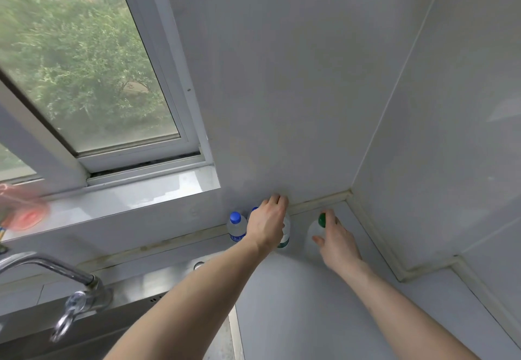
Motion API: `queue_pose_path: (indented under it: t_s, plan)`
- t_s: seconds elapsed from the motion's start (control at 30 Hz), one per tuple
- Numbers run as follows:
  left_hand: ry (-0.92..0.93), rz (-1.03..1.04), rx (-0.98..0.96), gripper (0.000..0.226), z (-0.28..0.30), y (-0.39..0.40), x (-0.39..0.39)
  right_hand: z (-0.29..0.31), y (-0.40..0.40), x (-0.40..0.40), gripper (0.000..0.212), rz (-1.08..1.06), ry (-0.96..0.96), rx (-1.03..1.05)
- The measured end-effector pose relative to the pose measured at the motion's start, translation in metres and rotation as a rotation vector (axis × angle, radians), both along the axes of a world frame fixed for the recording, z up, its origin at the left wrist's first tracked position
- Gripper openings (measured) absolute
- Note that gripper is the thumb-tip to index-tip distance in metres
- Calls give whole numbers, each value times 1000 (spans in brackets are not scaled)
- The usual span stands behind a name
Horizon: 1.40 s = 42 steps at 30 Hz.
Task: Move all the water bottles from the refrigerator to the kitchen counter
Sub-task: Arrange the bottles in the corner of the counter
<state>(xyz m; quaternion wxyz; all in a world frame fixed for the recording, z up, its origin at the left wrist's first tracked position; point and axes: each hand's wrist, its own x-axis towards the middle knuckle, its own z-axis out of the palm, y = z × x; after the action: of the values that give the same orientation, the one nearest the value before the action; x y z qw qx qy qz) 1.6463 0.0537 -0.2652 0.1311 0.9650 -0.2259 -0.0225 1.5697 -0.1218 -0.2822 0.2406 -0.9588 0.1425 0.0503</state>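
Late stage by the look of it: bottles already stand on the counter (296, 303), lined up at the back wall. The refrigerator is not in view, so I cannot tell whether any are left inside.

Left to right on the counter:
- blue-cap bottle (236, 228), upright, free-standing, just beside the left hand (266, 225)
- second blue cap (254, 209) peeking out behind the left hand, bottle body hidden
- bottle with green label (284, 234), mostly covered by the left hand, which is curled over its top and seems to be grasping it; cap not visible
- green-cap bottle (314, 235), upright near the corner, with the right hand (337, 242) wrapped round its neck and side, thumb on the body

Count: four bottles at least, two blue caps, one green cap, one cap hidden. Two hands, both holding a bottle, neither released yet. I judge both bottles are being set down, bases on or almost on the counter; contact cannot be told for sure.

Other things: a faucet (56, 275) and a sink (135, 297) at left, a window (84, 77) above, and a blurred pink object (25, 213) on the sill.

Left to do: let go of both, then check the refrigerator.
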Motion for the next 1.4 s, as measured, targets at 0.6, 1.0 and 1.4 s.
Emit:
queue_pose_path:
  t_s: [0.6,1.0,1.4]
  plan:
    - [17,52,-77,43,-10,-6,51,-8,0,78,52,55,-54,55]
    - [66,30,-36,81,4,21,36,-9,17,110,48,30,-36,198]
    - [96,44,-127,67,32,70,-22,6,17,74,82,-7,-65,293]
